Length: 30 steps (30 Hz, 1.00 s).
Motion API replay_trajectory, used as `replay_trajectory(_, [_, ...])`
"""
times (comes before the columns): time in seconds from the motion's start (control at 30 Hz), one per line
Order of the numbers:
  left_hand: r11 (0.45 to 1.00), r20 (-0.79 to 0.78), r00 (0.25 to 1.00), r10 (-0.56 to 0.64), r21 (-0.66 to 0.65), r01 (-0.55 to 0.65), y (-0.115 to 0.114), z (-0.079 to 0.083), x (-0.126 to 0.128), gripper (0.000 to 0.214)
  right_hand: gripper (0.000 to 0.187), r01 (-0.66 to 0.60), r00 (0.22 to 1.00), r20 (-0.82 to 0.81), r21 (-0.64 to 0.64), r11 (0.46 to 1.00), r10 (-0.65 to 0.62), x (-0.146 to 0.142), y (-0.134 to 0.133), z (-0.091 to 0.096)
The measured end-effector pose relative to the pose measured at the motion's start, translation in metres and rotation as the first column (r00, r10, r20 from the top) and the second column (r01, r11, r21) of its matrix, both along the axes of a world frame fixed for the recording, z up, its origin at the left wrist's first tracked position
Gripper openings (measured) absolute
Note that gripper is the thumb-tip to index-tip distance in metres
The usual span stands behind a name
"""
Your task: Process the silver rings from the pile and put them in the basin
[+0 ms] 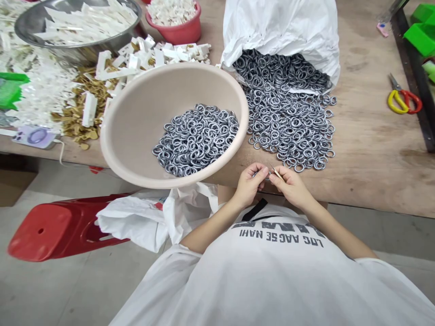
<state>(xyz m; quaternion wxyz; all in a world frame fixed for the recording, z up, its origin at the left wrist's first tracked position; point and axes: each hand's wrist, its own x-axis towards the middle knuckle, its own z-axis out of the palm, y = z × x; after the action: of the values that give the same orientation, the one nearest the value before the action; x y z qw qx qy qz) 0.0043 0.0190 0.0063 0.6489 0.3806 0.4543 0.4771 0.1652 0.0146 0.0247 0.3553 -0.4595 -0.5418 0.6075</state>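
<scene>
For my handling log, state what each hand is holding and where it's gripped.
The right hand pinches a thin pale sliver at its lower end between the fingertips. The left hand is pinched too, but what it holds is too small to tell.

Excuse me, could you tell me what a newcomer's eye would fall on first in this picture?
The eye goes first to the heap of grey metal rings spilling from a white plastic sack across the wooden table, and to the beige basin beside it, which holds more rings. At the table's near edge, the left hand and right hand meet, with a thin pale stick showing at the right fingertips.
</scene>
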Motion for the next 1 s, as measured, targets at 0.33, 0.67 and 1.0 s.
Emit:
replay_trajectory(0.33, [1.0, -0.009, 1.0, 0.003, 0.0, -0.003, -0.0007, -0.0014, 0.0009, 0.034, 0.027, -0.01, 1.0, -0.017, -0.02, 1.0, 0.009, 0.0009, -0.001, -0.0026])
replay_trajectory(0.67, [1.0, -0.017, 1.0, -0.01, 0.009, 0.01, -0.0016, -0.0007, 0.0006, 0.034, 0.026, -0.011, 1.0, -0.02, -0.02, 1.0, 0.01, 0.0025, -0.0023, -0.0059])
replay_trajectory(1.0, [0.999, -0.03, 0.999, -0.026, 0.035, 0.027, -0.0024, -0.0013, -0.001, 0.032, 0.025, -0.018, 0.999, -0.033, -0.027, 0.999, 0.017, 0.0043, -0.0041, -0.0098])
